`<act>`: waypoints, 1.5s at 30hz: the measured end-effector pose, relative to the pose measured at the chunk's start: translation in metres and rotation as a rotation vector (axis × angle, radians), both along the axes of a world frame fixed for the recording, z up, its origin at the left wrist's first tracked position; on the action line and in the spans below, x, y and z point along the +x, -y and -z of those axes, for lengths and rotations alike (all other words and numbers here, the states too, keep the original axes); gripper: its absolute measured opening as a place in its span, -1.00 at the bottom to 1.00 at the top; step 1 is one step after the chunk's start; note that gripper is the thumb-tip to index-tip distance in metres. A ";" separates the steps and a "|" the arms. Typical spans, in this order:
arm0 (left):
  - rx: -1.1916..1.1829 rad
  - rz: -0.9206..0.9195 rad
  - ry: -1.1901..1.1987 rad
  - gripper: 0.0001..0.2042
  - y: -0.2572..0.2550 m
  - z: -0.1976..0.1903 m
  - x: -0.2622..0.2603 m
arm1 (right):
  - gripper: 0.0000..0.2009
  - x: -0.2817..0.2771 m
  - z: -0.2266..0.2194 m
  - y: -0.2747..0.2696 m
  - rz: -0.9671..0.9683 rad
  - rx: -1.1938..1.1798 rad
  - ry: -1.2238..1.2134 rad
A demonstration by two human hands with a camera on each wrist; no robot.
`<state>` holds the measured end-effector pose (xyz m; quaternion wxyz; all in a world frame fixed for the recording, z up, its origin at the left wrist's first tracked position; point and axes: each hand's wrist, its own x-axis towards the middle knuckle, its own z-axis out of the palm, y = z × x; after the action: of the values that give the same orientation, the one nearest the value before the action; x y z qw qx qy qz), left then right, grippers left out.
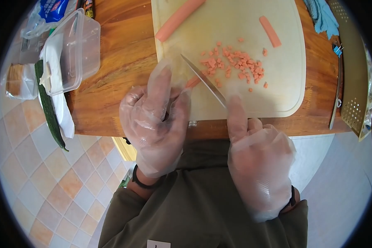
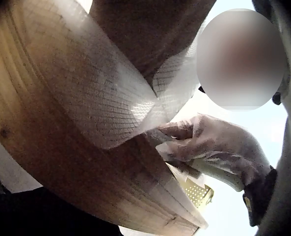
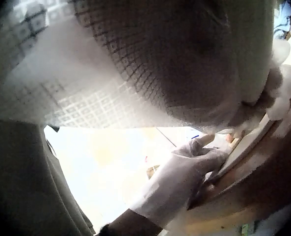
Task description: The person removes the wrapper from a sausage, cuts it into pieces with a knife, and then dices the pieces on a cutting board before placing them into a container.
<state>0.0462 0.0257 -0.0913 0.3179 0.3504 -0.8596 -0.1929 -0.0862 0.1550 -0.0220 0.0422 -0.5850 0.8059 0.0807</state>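
Note:
On the pale cutting board, my gloved right hand grips a kitchen knife, its index finger stretched along the blade toward the tip. The blade slants across an orange carrot strip. My left hand, also in a clear plastic glove, holds the near end of that strip between thumb and fingers, left of the blade. Small carrot dice lie scattered beyond the knife. A longer carrot piece rests at the board's far left, and another strip at the right.
Left on the wooden table stand a clear plastic container and a cucumber jutting past the edge. A blue cloth, a metal utensil and a perforated yellowish basket are at the right.

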 end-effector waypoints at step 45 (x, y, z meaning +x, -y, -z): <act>0.000 0.009 -0.035 -0.40 -0.002 0.001 0.001 | -0.33 -0.002 0.020 0.001 0.063 -0.171 0.282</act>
<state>0.0475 0.0272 -0.0918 0.3322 0.3430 -0.8555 -0.2004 -0.0882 0.1545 -0.0424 0.1075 -0.5665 0.8138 -0.0722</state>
